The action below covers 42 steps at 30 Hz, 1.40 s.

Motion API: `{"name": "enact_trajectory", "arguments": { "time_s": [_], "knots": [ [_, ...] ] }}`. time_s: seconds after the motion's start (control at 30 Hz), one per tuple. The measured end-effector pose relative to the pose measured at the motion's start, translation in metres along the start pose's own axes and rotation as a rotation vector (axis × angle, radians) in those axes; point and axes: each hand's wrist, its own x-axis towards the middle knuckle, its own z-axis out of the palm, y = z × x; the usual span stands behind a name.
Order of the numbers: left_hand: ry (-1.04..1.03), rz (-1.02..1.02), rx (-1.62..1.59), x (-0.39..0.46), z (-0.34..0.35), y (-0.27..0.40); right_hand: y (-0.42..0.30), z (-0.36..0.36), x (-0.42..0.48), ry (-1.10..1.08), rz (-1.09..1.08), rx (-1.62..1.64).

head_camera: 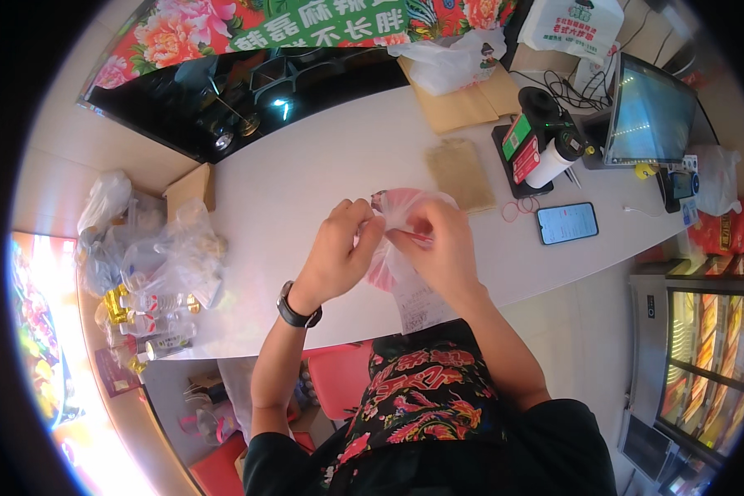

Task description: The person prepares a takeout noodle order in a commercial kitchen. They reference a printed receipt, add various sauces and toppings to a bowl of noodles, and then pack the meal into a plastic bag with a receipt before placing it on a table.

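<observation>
Near the middle of the white counter, a thin translucent plastic bag [381,276] with something pink or red inside is bunched up at its neck. My left hand [345,251], with a black-strapped watch [297,305] on the wrist, pinches the gathered plastic from the left. From the right, my right hand [441,248] grips the same neck, its fingers curled. A thin red strip shows at the right fingers; whether it is a band or part of the bag I cannot tell. Below the hands a printed paper receipt [416,305] hangs at the bag's near side.
A folded brown paper bag [460,175] lies beyond my right hand. Further right are red rubber bands [521,209], a smartphone [567,223], a white bottle [555,162] and a monitor [651,115]. Plastic bags [173,248] and clear bottles [155,302] crowd the left end. A red stool [338,381] stands below the counter.
</observation>
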Motion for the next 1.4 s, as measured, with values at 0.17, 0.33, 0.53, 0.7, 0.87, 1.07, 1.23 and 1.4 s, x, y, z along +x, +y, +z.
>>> {"name": "enact_trajectory", "arguments": {
  "time_s": [0.17,0.33,0.53,0.7,0.87,1.07,1.23,1.4],
  "knots": [
    [0.034,-0.152,-0.332,-0.003,0.007,-0.02,-0.01,-0.025,-0.012,-0.051,0.057,0.295],
    [0.014,-0.199,-0.456,-0.002,0.017,-0.008,0.018,-0.022,-0.008,0.001,0.036,0.249],
    [0.051,-0.224,-0.386,0.002,0.022,-0.002,0.014,-0.025,0.006,0.035,-0.029,0.225],
    [0.101,-0.228,-0.402,0.005,0.03,-0.004,0.014,-0.027,0.012,0.013,-0.014,0.22],
    [0.111,-0.238,-0.37,0.007,0.033,-0.007,0.019,-0.024,0.012,0.012,0.047,0.246],
    [0.124,-0.266,-0.366,0.009,0.034,0.001,0.029,-0.019,0.01,0.024,0.155,0.384],
    [0.139,-0.286,-0.328,0.008,0.034,-0.003,0.029,-0.02,0.015,-0.035,0.124,0.297],
    [0.19,-0.243,-0.289,0.006,0.038,-0.007,0.022,-0.018,0.016,-0.014,0.065,0.119]
  ]
}}
